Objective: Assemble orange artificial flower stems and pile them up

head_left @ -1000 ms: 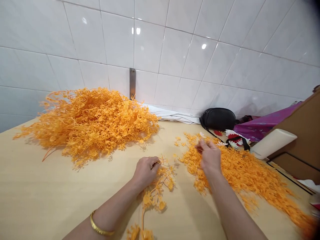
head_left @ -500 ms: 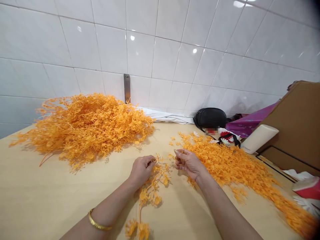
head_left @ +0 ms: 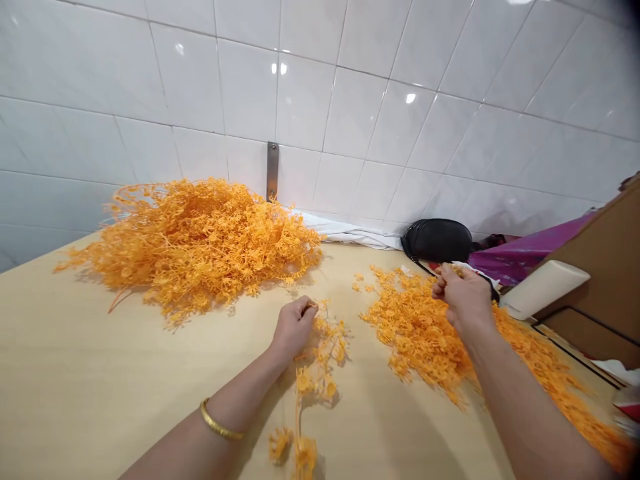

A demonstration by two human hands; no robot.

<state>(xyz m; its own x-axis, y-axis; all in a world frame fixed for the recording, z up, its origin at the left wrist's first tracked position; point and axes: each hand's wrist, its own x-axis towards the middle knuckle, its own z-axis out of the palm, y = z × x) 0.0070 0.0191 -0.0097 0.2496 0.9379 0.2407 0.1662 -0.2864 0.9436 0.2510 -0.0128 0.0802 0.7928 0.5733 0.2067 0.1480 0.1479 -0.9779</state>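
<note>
Orange artificial sprig [head_left: 320, 363] is held at its upper end by the left hand [head_left: 294, 328], the grip closed on the stem, with the sprig trailing from it toward the wearer across the bench [head_left: 100, 387]. The right hand [head_left: 464, 298] is raised just above a loose orange heap [head_left: 415, 333], its grip narrowed to a pinch on a small piece [head_left: 453, 270] (too small to be made out clearly). A larger tangled pile [head_left: 195, 247] lies well left of both hands, against a white tiled wall [head_left: 350, 113]. A black bag [head_left: 437, 240] is seen beyond the right hand.
</note>
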